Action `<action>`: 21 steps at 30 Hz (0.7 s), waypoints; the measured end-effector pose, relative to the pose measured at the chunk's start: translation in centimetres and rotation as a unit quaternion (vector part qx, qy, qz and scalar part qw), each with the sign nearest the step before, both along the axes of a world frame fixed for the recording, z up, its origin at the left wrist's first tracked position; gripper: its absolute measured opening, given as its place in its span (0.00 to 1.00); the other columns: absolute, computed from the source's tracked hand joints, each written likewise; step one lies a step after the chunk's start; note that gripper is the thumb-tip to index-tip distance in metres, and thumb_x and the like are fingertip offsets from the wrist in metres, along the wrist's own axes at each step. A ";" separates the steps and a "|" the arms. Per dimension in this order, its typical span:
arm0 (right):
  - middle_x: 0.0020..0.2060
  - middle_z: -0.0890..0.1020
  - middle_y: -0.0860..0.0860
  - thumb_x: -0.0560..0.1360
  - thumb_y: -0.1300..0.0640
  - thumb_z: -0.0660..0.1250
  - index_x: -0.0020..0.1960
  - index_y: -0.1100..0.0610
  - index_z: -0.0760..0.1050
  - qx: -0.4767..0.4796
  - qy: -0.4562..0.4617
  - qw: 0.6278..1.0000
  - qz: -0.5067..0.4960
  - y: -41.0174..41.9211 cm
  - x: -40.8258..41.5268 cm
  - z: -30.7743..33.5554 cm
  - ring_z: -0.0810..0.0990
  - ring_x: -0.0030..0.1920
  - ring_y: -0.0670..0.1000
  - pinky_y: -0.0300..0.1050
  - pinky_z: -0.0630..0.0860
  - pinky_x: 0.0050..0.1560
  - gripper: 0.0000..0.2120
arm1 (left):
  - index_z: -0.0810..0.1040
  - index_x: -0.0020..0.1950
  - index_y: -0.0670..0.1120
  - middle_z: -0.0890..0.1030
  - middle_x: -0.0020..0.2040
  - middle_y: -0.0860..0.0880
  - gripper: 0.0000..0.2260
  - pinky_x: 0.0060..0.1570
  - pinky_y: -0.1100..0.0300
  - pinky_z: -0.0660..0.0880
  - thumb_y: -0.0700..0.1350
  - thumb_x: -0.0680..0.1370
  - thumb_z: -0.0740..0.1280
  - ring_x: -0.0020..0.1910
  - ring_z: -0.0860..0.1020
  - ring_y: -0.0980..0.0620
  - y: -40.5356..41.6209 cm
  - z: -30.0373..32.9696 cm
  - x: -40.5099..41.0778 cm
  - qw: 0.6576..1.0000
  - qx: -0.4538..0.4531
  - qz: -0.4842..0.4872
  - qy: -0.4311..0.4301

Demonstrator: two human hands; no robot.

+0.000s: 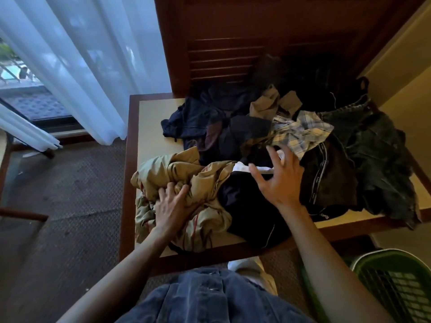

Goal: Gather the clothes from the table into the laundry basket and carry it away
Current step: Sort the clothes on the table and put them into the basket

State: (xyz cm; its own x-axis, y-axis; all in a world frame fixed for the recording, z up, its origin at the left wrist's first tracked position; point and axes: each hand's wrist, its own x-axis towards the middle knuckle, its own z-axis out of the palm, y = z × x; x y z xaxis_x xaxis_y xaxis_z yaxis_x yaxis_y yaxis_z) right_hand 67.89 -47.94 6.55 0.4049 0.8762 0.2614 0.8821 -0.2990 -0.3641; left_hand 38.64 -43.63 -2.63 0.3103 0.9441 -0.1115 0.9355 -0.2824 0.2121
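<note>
A heap of clothes covers the table (149, 117). At its near left lies a crumpled tan garment (198, 183), and my left hand (171, 206) grips a fold of it. Beside it lies a dark navy garment (247, 206). My right hand (278, 180) hovers over this one with fingers spread, holding nothing. Further back lie a plaid shirt (296, 131), a navy piece (198, 117), a brown garment (331, 178) and dark green cloth (377, 159). The green laundry basket (391, 271) stands on the floor at the lower right, below the table edge.
White curtains (81, 54) hang over a glass door at the left. A dark wooden louvred cabinet (224, 43) rises behind the table. Carpet (74, 206) lies to the left of the table. A wooden furniture edge (23, 215) juts in at the far left.
</note>
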 end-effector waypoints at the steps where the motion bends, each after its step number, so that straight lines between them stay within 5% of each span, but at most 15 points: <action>1: 0.75 0.64 0.54 0.74 0.29 0.59 0.71 0.45 0.70 -0.054 0.027 0.998 0.001 1.7 0.1 -0.5 0.59 0.76 0.62 0.66 0.61 0.71 0.32 | 0.71 0.69 0.55 0.69 0.63 0.42 0.35 0.40 0.45 0.78 0.74 0.69 0.65 0.56 0.72 0.37 -0.1 0.0 0.0 1.000 -0.001 0.001 0.000; 3: 0.78 0.61 0.50 0.74 0.27 0.55 0.69 0.41 0.73 -0.172 0.143 0.974 0.016 4.1 -0.3 -1.8 0.48 0.79 0.61 0.67 0.51 0.76 0.30 | 0.70 0.69 0.56 0.69 0.63 0.42 0.35 0.42 0.45 0.78 0.75 0.69 0.64 0.57 0.72 0.37 -0.2 0.0 -0.1 1.000 -0.007 0.005 0.005; 5: 0.78 0.62 0.49 0.74 0.25 0.53 0.65 0.41 0.78 -0.232 0.205 0.949 0.053 4.2 -1.4 -2.6 0.47 0.80 0.59 0.63 0.52 0.76 0.31 | 0.69 0.70 0.57 0.68 0.65 0.43 0.36 0.45 0.43 0.77 0.77 0.69 0.61 0.58 0.71 0.37 -0.2 0.4 0.1 1.000 -0.017 0.017 0.003; 12: 0.80 0.37 0.46 0.71 0.21 0.50 0.77 0.32 0.40 -0.244 0.006 0.962 0.120 -6.4 -5.8 -8.2 0.32 0.78 0.62 0.77 0.48 0.69 0.41 | 0.46 0.80 0.66 0.48 0.81 0.43 0.45 0.72 0.33 0.56 0.82 0.67 0.50 0.77 0.53 0.34 -2.8 1.7 1.0 0.991 -0.123 0.046 -0.038; 14: 0.81 0.45 0.49 0.71 0.23 0.57 0.78 0.34 0.44 -0.230 -0.030 0.967 0.104 -6.6 -5.7 -10.0 0.41 0.78 0.67 0.80 0.56 0.65 0.42 | 0.41 0.79 0.66 0.44 0.81 0.42 0.49 0.72 0.32 0.54 0.84 0.63 0.50 0.78 0.50 0.33 -3.2 1.1 0.9 0.991 -0.131 0.016 -0.007; 17: 0.76 0.61 0.56 0.67 0.32 0.70 0.78 0.40 0.57 -0.200 -0.030 0.974 0.102 -5.5 -5.0 -12.1 0.59 0.72 0.71 0.78 0.70 0.57 0.44 | 0.49 0.81 0.63 0.52 0.78 0.39 0.51 0.67 0.30 0.62 0.84 0.62 0.55 0.73 0.56 0.32 -3.1 -0.1 0.7 0.995 -0.093 -0.013 0.042; 21: 0.64 0.74 0.62 0.69 0.37 0.66 0.71 0.48 0.69 -0.101 -0.028 0.988 0.110 -4.4 -4.3 -13.7 0.66 0.61 0.70 0.71 0.73 0.57 0.33 | 0.62 0.77 0.57 0.66 0.66 0.36 0.39 0.48 0.33 0.77 0.70 0.70 0.67 0.58 0.70 0.31 -2.4 -1.8 0.7 0.995 -0.010 -0.059 0.084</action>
State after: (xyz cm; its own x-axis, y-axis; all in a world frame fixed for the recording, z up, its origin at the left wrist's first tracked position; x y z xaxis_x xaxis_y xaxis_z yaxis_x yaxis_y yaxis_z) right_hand 63.57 -52.30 -7.18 0.1891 0.9779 0.0895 0.9509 -0.1596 -0.2653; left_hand 39.32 -45.98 -4.43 0.3945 0.8992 -0.1891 0.9187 -0.3899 0.0624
